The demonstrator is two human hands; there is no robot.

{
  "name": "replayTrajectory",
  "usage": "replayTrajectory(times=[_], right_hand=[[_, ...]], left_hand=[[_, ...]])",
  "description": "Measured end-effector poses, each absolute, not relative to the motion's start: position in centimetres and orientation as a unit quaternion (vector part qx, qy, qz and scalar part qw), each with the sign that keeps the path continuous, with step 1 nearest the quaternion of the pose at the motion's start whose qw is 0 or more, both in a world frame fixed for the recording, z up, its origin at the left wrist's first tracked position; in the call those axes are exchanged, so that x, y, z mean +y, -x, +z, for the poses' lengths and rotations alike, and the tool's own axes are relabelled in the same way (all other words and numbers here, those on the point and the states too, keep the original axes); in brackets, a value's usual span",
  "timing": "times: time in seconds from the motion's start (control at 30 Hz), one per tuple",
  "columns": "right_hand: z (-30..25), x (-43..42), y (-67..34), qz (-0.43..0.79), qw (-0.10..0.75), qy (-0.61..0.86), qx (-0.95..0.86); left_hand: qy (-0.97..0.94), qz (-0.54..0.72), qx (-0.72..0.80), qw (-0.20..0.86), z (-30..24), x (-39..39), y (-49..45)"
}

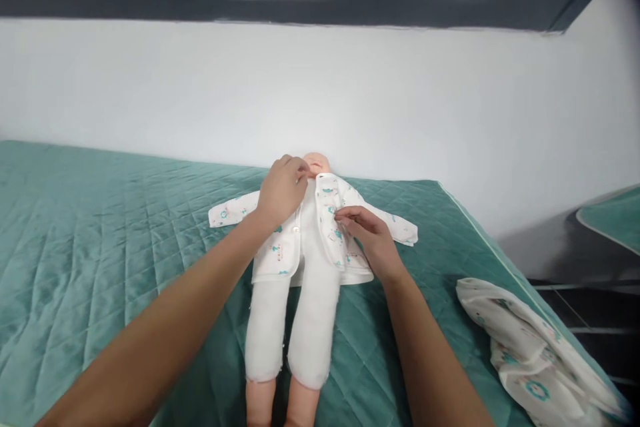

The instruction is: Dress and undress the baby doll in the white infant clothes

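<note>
Doll lies face-up in open printed jacket, left hand and right hand pinching its edges

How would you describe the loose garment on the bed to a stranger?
Start at the green quilted bed by the white wall. At its right edge lies a crumpled white garment with teal prints. Unlike the matching jacket on the doll, no hand touches it.

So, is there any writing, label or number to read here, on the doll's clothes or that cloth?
None can be read. The doll's jacket and the loose cloth carry only small teal prints, too blurred to tell whether any hold letters.
</note>
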State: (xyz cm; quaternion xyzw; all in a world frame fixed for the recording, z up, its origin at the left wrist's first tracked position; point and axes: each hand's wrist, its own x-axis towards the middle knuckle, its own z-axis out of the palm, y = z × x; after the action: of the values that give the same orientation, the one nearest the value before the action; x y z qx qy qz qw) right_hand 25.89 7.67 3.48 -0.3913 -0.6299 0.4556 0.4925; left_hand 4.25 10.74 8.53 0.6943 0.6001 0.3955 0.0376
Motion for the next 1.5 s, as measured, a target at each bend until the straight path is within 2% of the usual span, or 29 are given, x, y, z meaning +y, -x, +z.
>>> replayTrajectory(times=[0.17, 0.27, 0.43, 0.53, 0.83, 1.03, 1.33, 1.5], right_hand=[[3.3, 7.6, -25.3, 0.319, 0.467, 0.367, -0.738], [3.4, 7.4, -24.4, 0.269, 0.446, 0.362, -0.773], [3.7, 6.3, -22.6, 0.144, 0.500, 0.437, -0.734], [3.5, 4.7, -22.6, 0.072, 0.532, 0.474, -0.698], [0.3, -1.8, -25.8, 0.065, 0.493, 0.455, -0.739], [-0.8, -2.7, -26.4, 0.110, 0.439, 0.561, -0.693], [-0.7, -2.7, -26.2, 0.155, 0.418, 0.634, -0.632], [-0.3, -3.7, -26.1, 0.166, 0.400, 0.638, -0.637]], left_hand=[[-0.612, 0.485, 0.624, 0.039, 3.6, 3.8, -1.4], [-0.590, 0.488, 0.636, 0.100, 1.2, 0.4, -0.5], [-0.572, 0.455, 0.650, 0.207, 0.6, -2.3, -0.4], [-0.584, 0.431, 0.651, 0.221, 1.1, -3.3, -0.2], [-0.629, 0.382, 0.656, 0.167, -0.1, -6.6, -0.6], [-0.664, 0.339, 0.644, 0.172, 0.0, -7.5, -0.8], [-0.714, 0.214, 0.667, 0.031, -0.3, -7.3, -1.7], [-0.688, 0.211, 0.695, -0.012, -0.2, -7.3, -1.7]])
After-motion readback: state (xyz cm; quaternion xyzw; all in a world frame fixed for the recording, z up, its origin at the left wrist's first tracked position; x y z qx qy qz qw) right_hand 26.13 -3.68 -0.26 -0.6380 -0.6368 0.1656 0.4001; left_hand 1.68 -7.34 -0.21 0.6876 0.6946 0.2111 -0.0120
